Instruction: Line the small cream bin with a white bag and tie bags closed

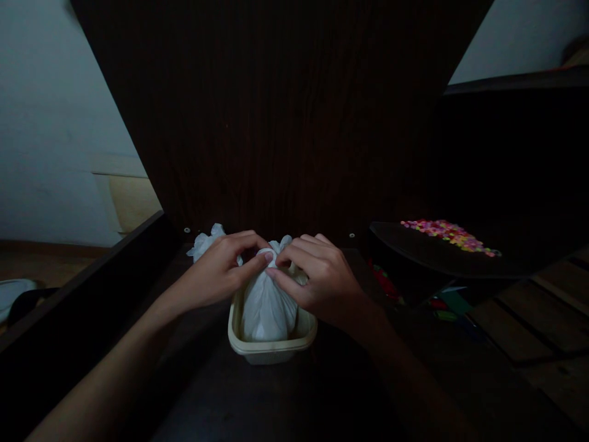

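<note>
A white plastic bag (268,312), gathered at its top, stands in a cream-coloured rectangular tub (271,350). What the bag contains is hidden. My left hand (230,264) comes in from the left, thumb and fingertips closed on the gathered neck of the bag. From the right, my right hand (317,270) pinches the same neck, its thumb just beside my left thumb. Both hands are above the tub, and their fingers cover part of the bag's neck and the tub's far rim.
A crumpled white plastic bag (205,241) lies behind my left hand. A dark wooden panel (285,123) rises at the back, and a dark raised edge (83,285) runs along the left. Pink and yellow beads (448,234) lie on a dark curved shelf (427,261) at right.
</note>
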`<action>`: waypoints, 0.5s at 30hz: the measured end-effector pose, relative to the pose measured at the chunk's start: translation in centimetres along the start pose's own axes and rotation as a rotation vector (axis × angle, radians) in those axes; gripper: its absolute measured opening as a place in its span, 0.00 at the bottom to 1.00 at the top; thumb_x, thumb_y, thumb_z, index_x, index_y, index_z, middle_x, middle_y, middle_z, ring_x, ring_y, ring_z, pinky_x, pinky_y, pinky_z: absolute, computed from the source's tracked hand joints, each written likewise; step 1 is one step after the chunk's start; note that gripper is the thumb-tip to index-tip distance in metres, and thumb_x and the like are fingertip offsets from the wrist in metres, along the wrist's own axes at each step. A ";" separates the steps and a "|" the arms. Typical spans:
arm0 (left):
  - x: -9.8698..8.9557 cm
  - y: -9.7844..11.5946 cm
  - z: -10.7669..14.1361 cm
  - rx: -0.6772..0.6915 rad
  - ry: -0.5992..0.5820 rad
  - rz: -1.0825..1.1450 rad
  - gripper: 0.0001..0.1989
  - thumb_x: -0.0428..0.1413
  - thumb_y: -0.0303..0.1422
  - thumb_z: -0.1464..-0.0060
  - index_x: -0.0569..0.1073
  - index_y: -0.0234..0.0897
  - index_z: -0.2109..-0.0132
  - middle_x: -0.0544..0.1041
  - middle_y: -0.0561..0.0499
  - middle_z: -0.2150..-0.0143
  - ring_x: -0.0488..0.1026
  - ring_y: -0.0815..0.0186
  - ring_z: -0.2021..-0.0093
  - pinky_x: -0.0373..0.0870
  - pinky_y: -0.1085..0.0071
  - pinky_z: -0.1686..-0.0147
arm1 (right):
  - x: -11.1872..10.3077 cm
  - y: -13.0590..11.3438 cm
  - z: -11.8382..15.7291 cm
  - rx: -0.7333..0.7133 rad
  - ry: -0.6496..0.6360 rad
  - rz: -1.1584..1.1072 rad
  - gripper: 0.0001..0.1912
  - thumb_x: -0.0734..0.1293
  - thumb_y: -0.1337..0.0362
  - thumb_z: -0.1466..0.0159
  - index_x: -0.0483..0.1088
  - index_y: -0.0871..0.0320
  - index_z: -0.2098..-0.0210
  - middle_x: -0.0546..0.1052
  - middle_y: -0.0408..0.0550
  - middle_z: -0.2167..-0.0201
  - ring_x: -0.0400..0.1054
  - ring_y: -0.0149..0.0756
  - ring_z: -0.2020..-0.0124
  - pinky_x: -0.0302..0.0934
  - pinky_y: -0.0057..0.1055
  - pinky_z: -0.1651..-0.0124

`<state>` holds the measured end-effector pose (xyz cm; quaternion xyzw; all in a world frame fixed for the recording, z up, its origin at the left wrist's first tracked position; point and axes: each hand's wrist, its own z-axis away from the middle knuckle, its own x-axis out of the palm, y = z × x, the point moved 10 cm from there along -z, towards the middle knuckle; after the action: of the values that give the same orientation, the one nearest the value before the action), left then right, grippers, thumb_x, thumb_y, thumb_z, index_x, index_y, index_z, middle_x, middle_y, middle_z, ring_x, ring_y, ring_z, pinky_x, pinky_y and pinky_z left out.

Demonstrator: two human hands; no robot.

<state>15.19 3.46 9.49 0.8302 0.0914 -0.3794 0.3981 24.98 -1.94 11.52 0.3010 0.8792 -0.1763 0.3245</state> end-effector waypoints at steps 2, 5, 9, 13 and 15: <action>0.1 -0.4 -0.1 -0.033 0.003 0.045 0.15 0.54 0.42 0.36 0.78 0.35 0.63 0.78 0.51 0.65 0.73 0.65 0.65 0.68 0.69 0.63 | 0.0 -0.1 -0.1 0.017 0.012 -0.011 0.08 0.68 0.65 0.33 0.71 0.59 0.69 0.76 0.45 0.71 0.66 0.35 0.69 0.55 0.36 0.62; 0.1 -1.1 0.0 -0.116 0.008 0.179 0.15 0.53 0.42 0.38 0.76 0.35 0.64 0.76 0.51 0.66 0.72 0.64 0.64 0.69 0.70 0.62 | -0.1 -0.3 -0.2 0.021 0.029 -0.035 0.07 0.68 0.65 0.33 0.72 0.60 0.68 0.76 0.46 0.70 0.66 0.36 0.67 0.57 0.36 0.61; 0.4 -2.0 0.0 -0.252 0.001 0.358 0.16 0.53 0.43 0.41 0.74 0.36 0.67 0.74 0.53 0.71 0.69 0.66 0.69 0.68 0.71 0.66 | -0.4 -0.5 -0.3 0.019 0.045 -0.088 0.05 0.68 0.66 0.34 0.72 0.60 0.67 0.75 0.47 0.69 0.66 0.37 0.66 0.61 0.36 0.60; 0.7 -2.9 0.1 -0.353 0.038 0.448 0.15 0.56 0.44 0.47 0.73 0.36 0.72 0.72 0.53 0.74 0.66 0.67 0.73 0.65 0.71 0.71 | -1.0 -0.7 -0.4 0.001 0.081 -0.127 0.04 0.69 0.69 0.37 0.70 0.58 0.68 0.75 0.45 0.70 0.66 0.36 0.66 0.62 0.34 0.61; 1.0 -3.3 0.4 -0.398 0.053 0.490 0.17 0.57 0.45 0.49 0.70 0.37 0.75 0.70 0.53 0.76 0.63 0.68 0.75 0.63 0.72 0.74 | -1.7 -0.8 -0.5 0.011 0.120 -0.145 0.06 0.67 0.71 0.37 0.68 0.57 0.69 0.74 0.44 0.72 0.67 0.34 0.68 0.62 0.32 0.62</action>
<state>14.19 5.20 6.71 0.7430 -0.0285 -0.2249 0.6297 25.30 -2.98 13.16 0.2482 0.9156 -0.1858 0.2561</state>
